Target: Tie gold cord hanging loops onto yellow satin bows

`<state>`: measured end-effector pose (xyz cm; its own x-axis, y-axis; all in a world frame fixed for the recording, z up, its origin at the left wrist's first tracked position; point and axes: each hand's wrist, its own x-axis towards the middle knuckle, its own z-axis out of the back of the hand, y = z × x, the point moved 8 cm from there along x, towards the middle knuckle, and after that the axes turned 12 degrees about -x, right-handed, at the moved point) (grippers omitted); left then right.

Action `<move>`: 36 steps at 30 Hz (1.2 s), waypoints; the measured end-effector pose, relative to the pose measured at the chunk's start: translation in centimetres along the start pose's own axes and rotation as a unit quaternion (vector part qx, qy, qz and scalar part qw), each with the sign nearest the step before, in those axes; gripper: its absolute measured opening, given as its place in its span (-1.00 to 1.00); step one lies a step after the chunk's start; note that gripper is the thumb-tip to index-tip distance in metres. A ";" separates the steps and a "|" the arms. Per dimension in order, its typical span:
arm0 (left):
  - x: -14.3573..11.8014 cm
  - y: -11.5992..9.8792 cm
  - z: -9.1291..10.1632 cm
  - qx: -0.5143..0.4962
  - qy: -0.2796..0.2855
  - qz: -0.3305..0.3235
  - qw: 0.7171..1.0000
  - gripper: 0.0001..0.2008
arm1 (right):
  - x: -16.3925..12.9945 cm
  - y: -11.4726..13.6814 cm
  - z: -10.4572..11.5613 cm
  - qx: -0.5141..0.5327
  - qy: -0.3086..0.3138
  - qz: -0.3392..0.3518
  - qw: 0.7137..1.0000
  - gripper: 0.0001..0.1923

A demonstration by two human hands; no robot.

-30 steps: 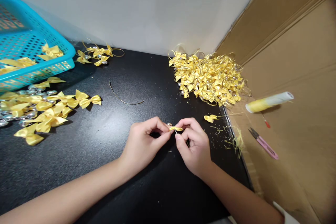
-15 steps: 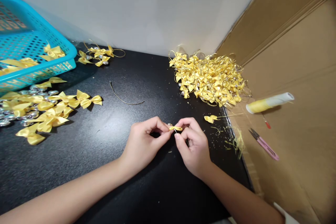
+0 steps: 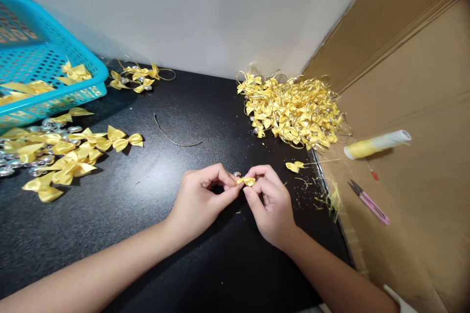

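Near the table's (image 3: 154,234) front, left hand (image 3: 200,200) and right hand (image 3: 270,203) both pinch 1 yellow ribbon bow (image 3: 247,181); I'd grip close to its knot so it won't slip.

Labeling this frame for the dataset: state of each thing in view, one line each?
left hand: pinched on the small bow
right hand: pinched on the small bow
small bow: held between both hands
bow heap: piled, tangled with wire loops
loose bows: scattered flat
blue basket: holds some bows
thread spool: lying on cardboard
snips: lying on cardboard
single wire: lying loose
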<state>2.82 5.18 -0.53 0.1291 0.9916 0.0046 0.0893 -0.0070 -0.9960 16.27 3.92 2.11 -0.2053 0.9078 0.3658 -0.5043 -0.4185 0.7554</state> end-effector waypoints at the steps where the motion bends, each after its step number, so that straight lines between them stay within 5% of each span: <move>1: -0.1 0.0 -0.1 0.007 0.008 -0.004 1.000 -0.85 | 0.0 0.0 0.0 0.000 0.001 0.001 1.000 -0.75; 13: -0.2 -1.3 0.1 0.016 -0.004 -0.080 0.997 -0.89 | 0.4 -0.7 1.1 -0.003 -0.006 0.009 1.000 -0.83; 17: 0.0 -1.6 0.0 0.011 0.005 -0.085 0.996 -0.89 | 0.8 -1.0 1.9 -0.021 0.014 0.028 0.999 -0.57; 23: -0.1 -1.6 -0.4 0.037 0.031 -0.097 0.994 -0.88 | 1.2 0.4 2.5 -0.035 -0.022 0.113 0.993 -0.91; 31: -0.7 -3.1 -1.1 0.126 0.079 -0.188 0.971 -0.86 | 1.1 -1.6 1.3 0.054 0.066 -0.022 0.996 -0.83; 36: -0.7 -3.7 -1.7 0.171 0.108 -0.219 0.955 -0.86 | 1.1 -1.5 0.8 0.079 0.075 -0.049 0.993 -0.91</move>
<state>4.08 4.27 3.33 0.3577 0.8400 0.4081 -0.1413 0.4806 -0.8655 17.42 5.55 1.83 -0.2901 0.9335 0.2109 -0.3923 -0.3170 0.8635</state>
